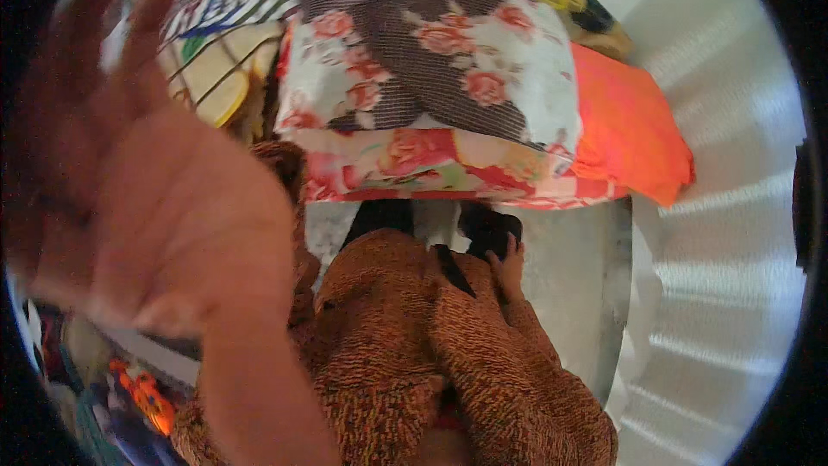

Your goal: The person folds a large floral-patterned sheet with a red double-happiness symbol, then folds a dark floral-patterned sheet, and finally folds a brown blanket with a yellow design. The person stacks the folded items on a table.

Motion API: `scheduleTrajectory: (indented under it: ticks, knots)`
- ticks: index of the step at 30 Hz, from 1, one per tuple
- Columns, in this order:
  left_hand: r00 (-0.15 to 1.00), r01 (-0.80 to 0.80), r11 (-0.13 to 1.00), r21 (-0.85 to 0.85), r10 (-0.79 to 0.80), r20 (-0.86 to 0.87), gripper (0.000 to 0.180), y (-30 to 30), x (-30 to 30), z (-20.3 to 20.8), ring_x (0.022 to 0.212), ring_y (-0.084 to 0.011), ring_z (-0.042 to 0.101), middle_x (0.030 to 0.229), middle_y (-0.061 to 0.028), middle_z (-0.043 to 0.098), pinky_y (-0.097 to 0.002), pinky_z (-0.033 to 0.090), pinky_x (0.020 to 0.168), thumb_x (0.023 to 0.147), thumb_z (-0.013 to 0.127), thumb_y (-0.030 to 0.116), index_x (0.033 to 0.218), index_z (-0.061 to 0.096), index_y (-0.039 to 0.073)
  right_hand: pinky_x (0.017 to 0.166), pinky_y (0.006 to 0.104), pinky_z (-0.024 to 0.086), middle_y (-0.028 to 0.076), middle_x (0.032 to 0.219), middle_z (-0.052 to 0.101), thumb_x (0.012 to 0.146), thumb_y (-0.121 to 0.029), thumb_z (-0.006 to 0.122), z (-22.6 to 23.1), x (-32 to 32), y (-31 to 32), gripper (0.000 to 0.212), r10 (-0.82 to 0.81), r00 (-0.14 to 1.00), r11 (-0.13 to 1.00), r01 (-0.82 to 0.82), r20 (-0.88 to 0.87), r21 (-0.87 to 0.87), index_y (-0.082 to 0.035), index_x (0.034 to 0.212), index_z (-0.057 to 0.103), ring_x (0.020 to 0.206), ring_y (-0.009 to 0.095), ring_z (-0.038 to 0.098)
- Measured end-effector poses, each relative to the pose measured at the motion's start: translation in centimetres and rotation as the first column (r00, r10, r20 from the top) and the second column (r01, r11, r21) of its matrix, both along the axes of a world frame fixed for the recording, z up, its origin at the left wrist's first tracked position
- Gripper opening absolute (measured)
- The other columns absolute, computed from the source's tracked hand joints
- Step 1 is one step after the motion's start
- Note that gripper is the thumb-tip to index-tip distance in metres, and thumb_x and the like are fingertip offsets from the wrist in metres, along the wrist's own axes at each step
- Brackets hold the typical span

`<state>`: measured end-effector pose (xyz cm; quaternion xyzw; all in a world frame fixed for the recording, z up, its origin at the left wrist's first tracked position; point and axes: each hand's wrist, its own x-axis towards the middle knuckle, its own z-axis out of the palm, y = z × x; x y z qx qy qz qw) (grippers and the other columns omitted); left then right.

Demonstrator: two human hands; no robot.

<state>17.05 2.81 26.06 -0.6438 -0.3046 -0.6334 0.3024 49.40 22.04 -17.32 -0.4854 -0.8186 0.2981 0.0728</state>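
Observation:
My left hand (172, 207) is raised very close in front of me at the left, palm showing. Its fingers are spread and smeared by motion, and nothing shows in it. It hides part of the fabrics behind it. Lower down, my right hand (509, 269) extends from a brown-orange knit sleeve. Its fingers are stretched out beside a black thing (490, 229), perhaps a shoe; I cannot tell whether they touch. In front of me lies a stack of folded fabrics, topped by a white and dark cloth with roses (487, 86), over a pink floral cloth (405, 151).
A bright orange cloth (634, 125) bulges from the stack's right side. Striped fabric (259, 4) and a cream printed one (211, 78) lie at the far left. A pale ridged wall or curtain (724, 293) curves along the right. Mixed dark clothes (112, 406) lie at lower left.

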Motion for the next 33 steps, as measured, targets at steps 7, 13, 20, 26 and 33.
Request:
scheduleTrajectory:
  ticks: [7, 13, 20, 26, 33]
  knots:
    - [0.997, 0.038, 0.999, -0.005, -0.038, -0.072, 0.061, 1.8, 1.3, 0.5, 0.117, -0.0362, 0.047, 0.126, -0.0232, 0.049, -0.0476, 0.037, 0.099, 0.077, 0.063, 0.034, 0.123, 0.045, -0.002, 0.1, 0.049, 0.034, 0.033, 0.135, 0.029, 0.072, -0.033, 0.072, -1.2, 0.5, -0.1, 0.079, -0.004, 1.0, 0.998, 0.003, 0.016, 0.069, -0.015, 0.139, 0.033, 0.121, 0.049, 0.034]
    - [0.996, 0.056, 0.998, 0.006, -0.055, -0.07, 0.059, 2.4, 2.4, 0.4, 0.116, -0.0352, 0.047, 0.126, -0.0227, 0.049, -0.0469, 0.037, 0.099, 0.076, 0.063, 0.031, 0.121, 0.046, -0.003, 0.099, 0.05, 0.035, 0.032, 0.136, 0.03, 0.072, -0.032, 0.072, -0.7, 0.2, -0.3, 0.077, -0.062, 0.997, 0.998, 0.061, 0.038, 0.026, -0.018, 0.138, 0.035, 0.121, 0.049, 0.034]
    - [0.997, 0.039, 0.999, 0.014, -0.038, -0.063, 0.056, 2.5, 2.9, 0.9, 0.116, -0.0341, 0.048, 0.125, -0.0221, 0.05, -0.0461, 0.037, 0.098, 0.075, 0.064, 0.027, 0.119, 0.048, -0.003, 0.095, 0.0522, 0.039, 0.029, 0.141, 0.025, 0.072, -0.041, 0.071, -1.2, 0.5, 0.1, 0.083, -0.042, 0.995, 0.999, 0.042, 0.09, 0.001, -0.019, 0.141, 0.03, 0.124, 0.046, 0.034]
    - [0.998, 0.025, 0.999, 0.031, -0.023, -0.057, 0.054, 2.1, 2.8, 1.1, 0.115, -0.0332, 0.048, 0.125, -0.0217, 0.05, -0.0454, 0.037, 0.098, 0.074, 0.065, 0.023, 0.118, 0.048, -0.003, 0.098, 0.0492, 0.036, 0.029, 0.136, 0.03, 0.072, -0.033, 0.072, -0.4, 0.3, -0.4, 0.077, -0.052, 0.998, 0.998, 0.051, 0.043, 0.031, -0.019, 0.138, 0.034, 0.119, 0.047, 0.036]
    - [0.999, 0.012, 0.999, 0.049, -0.01, -0.043, 0.051, 2.3, 2.6, 1.1, 0.115, -0.0321, 0.048, 0.124, -0.0211, 0.05, -0.0446, 0.037, 0.098, 0.073, 0.066, 0.019, 0.116, 0.05, -0.003, 0.1, 0.0495, 0.034, 0.029, 0.136, 0.03, 0.07, -0.036, 0.072, -0.3, 0.0, -0.4, 0.079, -0.068, 0.998, 0.997, 0.068, 0.017, 0.023, -0.017, 0.137, 0.035, 0.121, 0.046, 0.034]
